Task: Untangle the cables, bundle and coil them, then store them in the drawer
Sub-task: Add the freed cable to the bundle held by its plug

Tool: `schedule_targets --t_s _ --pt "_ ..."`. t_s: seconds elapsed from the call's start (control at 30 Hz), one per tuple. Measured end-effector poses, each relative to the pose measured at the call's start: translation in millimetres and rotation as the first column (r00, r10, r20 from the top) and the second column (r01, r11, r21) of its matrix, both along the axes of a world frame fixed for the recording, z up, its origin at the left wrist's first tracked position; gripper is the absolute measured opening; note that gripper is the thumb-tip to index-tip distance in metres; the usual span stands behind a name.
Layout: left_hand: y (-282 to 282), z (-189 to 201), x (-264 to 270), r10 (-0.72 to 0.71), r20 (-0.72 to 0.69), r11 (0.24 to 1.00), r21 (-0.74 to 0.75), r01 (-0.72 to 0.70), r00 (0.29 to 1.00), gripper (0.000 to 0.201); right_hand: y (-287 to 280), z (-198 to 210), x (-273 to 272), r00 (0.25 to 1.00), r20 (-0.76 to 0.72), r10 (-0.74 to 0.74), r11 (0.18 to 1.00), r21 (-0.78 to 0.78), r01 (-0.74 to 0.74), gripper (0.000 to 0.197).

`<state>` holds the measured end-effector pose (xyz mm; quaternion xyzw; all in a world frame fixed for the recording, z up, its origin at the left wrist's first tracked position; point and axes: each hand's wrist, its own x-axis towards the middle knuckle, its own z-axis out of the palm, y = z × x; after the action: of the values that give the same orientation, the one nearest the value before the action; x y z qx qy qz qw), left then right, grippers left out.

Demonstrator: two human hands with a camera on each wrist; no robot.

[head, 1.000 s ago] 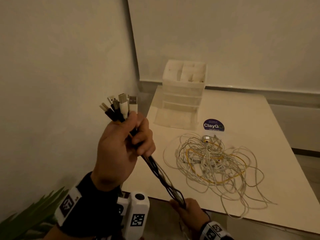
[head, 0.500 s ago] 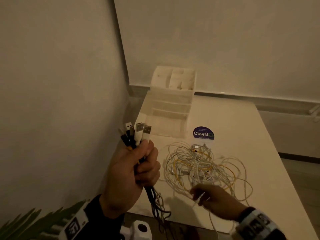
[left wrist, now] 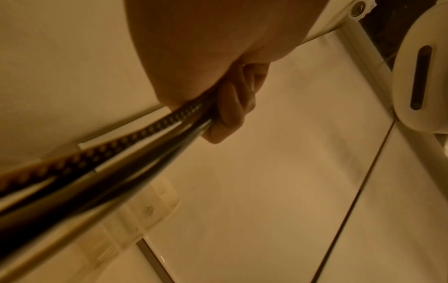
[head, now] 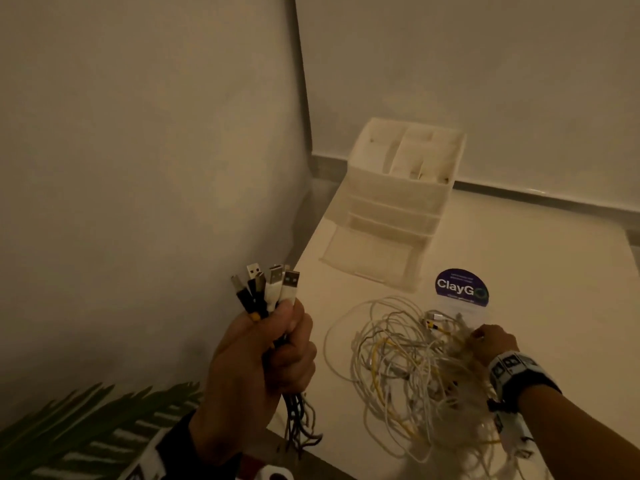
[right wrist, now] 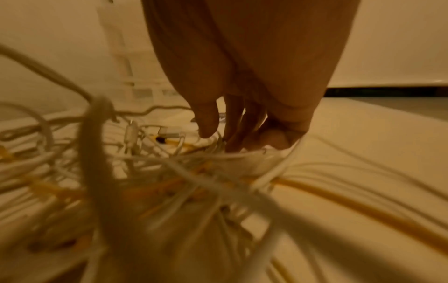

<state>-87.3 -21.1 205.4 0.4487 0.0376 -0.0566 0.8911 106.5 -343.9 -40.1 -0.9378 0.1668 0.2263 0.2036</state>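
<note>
My left hand [head: 291, 348] grips a bundle of dark and white cables [head: 266, 296], their USB plugs sticking up above the fist and the loose ends hanging below it, left of the table. In the left wrist view the fingers [left wrist: 230, 107] curl round the cable bundle [left wrist: 116, 164]. A tangle of white and yellow cables [head: 394, 368] lies on the table [head: 540, 271]. My right hand [head: 488, 339] is at the tangle's far right side, fingers [right wrist: 278, 137] hooked into gathered strands of the tangle [right wrist: 184, 172]. A white drawer organiser [head: 401, 199] stands behind, its bottom drawer [head: 367, 258] pulled out.
A round ClayGo sticker [head: 462, 289] lies between the organiser and the tangle. A wall runs close along the table's left side, with plant leaves [head: 86, 424] low at the left. The table's front edge [head: 322, 459] passes under the hanging cable ends.
My right hand let go of the dark bundle's lower end and moved up onto the table, across the tangle to its far right side. My left hand lowered the bundle.
</note>
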Motion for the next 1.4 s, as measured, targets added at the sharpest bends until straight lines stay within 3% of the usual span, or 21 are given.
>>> schedule_targets --t_s 0.17,0.27,0.37,0.47,0.53,0.63,0.77,0.9,1.03,1.1,1.17,1.2,1.27,1.33,1.4 --pt "-5.1 -0.7 5.4 0.033 -0.016 0.999 0.016 -0.033 0.999 0.038 -1.5 -8.5 0.3 0.997 0.044 -0.067 0.998 0.007 0.066 0.021" --pt "-7.8 -1.8 9.5 0.024 -0.003 1.000 0.004 -0.024 1.000 0.038 -12.4 0.7 -0.8 0.977 0.055 -0.206 0.956 0.223 0.189 0.025" --pt "-13.6 -2.0 13.9 -0.011 -0.002 1.000 -0.008 0.011 1.000 0.041 -20.0 31.1 -7.5 0.895 -0.007 -0.446 0.709 0.607 0.358 0.025" --pt "-19.4 -1.2 15.2 -0.053 0.020 0.998 -0.031 0.054 0.998 0.044 -17.6 78.5 -18.9 0.832 -0.012 -0.555 0.459 0.830 0.318 0.016" --pt "-21.4 -0.2 14.4 -0.080 0.037 0.996 -0.048 0.082 0.996 0.045 -13.5 113.1 -24.2 0.812 0.043 -0.583 0.371 0.902 0.218 0.015" --pt "-20.1 3.8 9.8 -0.115 0.056 0.992 -0.043 0.117 0.992 0.045 -10.1 167.6 -16.4 0.767 0.118 -0.631 0.317 0.941 0.116 0.012" --pt "-13.4 10.9 -3.4 -0.158 0.085 0.987 -0.015 0.160 0.984 0.046 -10.4 251.2 7.1 0.676 0.252 -0.692 0.315 0.948 -0.030 0.009" --pt "-3.9 16.5 -14.3 -0.165 0.123 0.986 -0.018 0.168 0.979 0.044 -2.2 337.6 11.4 0.609 0.419 -0.673 0.371 0.904 -0.212 0.006" --pt "3.7 19.6 -20.1 -0.144 0.127 0.989 -0.010 0.147 0.981 0.041 4.2 398.3 10.5 0.439 0.529 -0.726 0.375 0.840 -0.391 0.002" --pt "3.0 20.8 -21.5 -0.116 0.127 0.993 0.035 0.113 0.985 0.035 -1.3 417.3 14.7 0.391 0.525 -0.756 0.332 0.822 -0.463 0.021" --pt "-0.5 20.9 -22.5 -0.073 0.122 0.994 0.091 0.063 0.990 0.033 -2.7 429.7 9.1 0.368 0.570 -0.735 0.380 0.795 -0.472 0.042" --pt "-2.9 20.7 -22.6 -0.052 0.124 0.993 0.112 0.038 0.991 0.034 2.9 431.6 -0.5 0.356 0.639 -0.682 0.443 0.748 -0.495 0.039" --pt "-7.1 19.1 -21.5 -0.017 0.134 0.989 0.145 -0.003 0.991 0.037 30.3 420.9 -33.5 0.371 0.772 -0.516 0.547 0.630 -0.551 0.014" --pt "-9.6 13.2 -18.2 0.005 0.132 0.984 0.176 -0.028 0.991 0.038 64.8 388.6 -71.8 0.401 0.880 -0.253 0.634 0.464 -0.619 0.021" --pt "-12.2 6.7 -13.2 0.010 0.151 0.976 0.214 -0.042 0.988 0.035 94.3 342.1 -113.2 0.481 0.877 -0.013 0.607 0.389 -0.693 0.015"
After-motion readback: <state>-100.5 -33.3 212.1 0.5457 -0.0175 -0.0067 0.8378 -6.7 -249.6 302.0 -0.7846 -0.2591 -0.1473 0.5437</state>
